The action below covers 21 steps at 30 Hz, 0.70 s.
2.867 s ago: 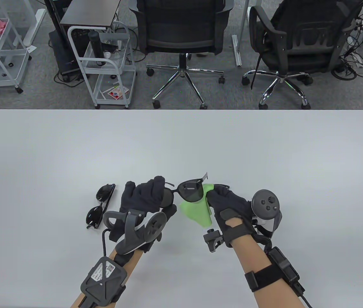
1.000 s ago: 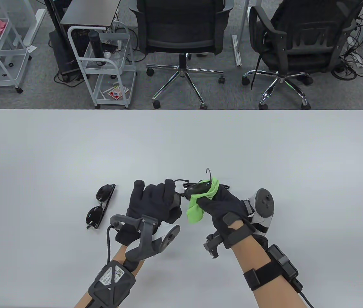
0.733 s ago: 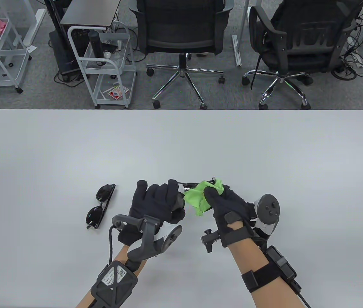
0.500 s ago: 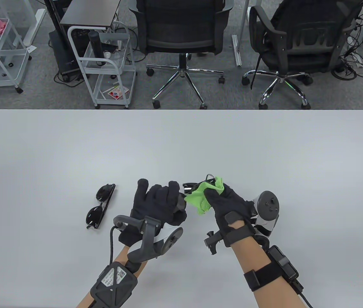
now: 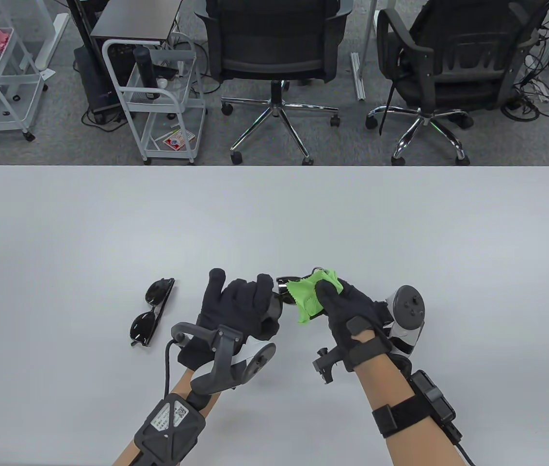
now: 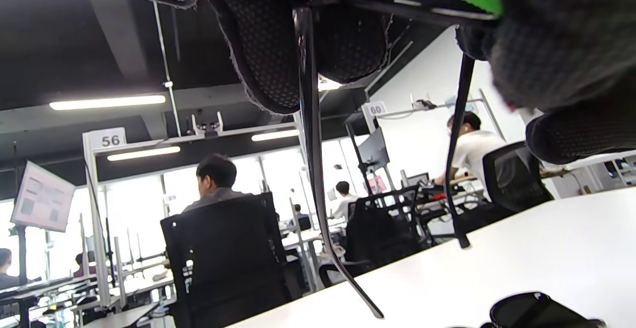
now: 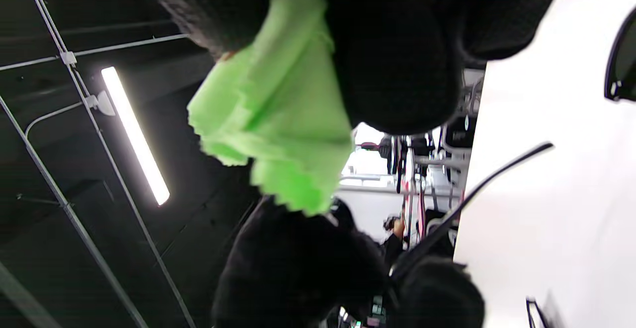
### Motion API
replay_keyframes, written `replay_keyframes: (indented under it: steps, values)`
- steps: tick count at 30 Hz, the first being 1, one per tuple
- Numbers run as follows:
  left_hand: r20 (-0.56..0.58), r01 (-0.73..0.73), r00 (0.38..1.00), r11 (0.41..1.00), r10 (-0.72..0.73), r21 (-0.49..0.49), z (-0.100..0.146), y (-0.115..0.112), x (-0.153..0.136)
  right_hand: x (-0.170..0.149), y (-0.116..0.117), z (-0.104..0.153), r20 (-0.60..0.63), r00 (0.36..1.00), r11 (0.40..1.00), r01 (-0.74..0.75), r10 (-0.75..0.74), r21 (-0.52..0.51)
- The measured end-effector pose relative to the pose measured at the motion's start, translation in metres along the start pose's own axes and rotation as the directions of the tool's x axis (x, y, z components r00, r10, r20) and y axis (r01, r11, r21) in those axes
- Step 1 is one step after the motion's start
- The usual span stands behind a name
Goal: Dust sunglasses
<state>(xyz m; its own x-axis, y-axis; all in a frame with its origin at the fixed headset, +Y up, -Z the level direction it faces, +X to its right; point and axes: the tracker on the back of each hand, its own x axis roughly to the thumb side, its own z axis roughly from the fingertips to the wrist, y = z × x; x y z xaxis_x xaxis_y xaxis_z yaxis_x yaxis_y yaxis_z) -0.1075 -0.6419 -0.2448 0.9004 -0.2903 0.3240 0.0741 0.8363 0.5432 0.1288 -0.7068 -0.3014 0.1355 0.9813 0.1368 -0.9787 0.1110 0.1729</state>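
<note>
- Left hand [image 5: 238,308], lower centre of table view: fingers curled round one end of the held sunglasses [image 5: 284,284], gripping the frame above the table [image 5: 274,218].
- Right hand [image 5: 347,310], just right of it: thumb and fingers pinch a green cloth [image 5: 311,296] against the other lens; the cloth covers most of that lens.
- Held sunglasses lie between the two hands, lower centre of frame; only a dark strip of frame shows between glove and cloth.
- Left wrist view: both temples unfolded, hanging down from the gloves toward the table; whether the tips touch it, cannot tell. Left temple [image 6: 313,169] runs down the middle of the frame.
- Right wrist view: cloth [image 7: 276,119] bunched under the gloved fingers [image 7: 397,69], upper centre; one thin temple [image 7: 472,194] crosses the right half.
- Second sunglasses [image 5: 152,310], folded, flat on the table, just left of the left hand, not touching it.
- Trackers sit on the backs of both hands.
- Top of table view: two black office chairs [image 5: 274,53], a white cart [image 5: 158,97], grey floor.
</note>
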Motion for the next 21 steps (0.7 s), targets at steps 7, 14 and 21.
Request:
replay_keyframes:
  steps: [7, 14, 21]
  values:
    - [0.017, 0.008, 1.0, 1.0, -0.008, 0.004, 0.0, -0.0013, 0.0026, 0.0059, 0.001, 0.0016, 0.034, 0.991, 0.99, -0.125, 0.127, -0.064]
    - [0.009, -0.043, 0.999, 0.999, 0.043, -0.011, -0.0008, -0.0023, 0.0031, 0.0033, -0.0022, 0.0042, 0.02, 0.997, 0.991, -0.075, 0.077, -0.11]
    - [0.002, -0.035, 0.999, 0.999, 0.035, -0.011, 0.0004, -0.0034, -0.0012, 0.0078, -0.0002, -0.0013, 0.038, 0.995, 0.995, -0.098, 0.098, 0.018]
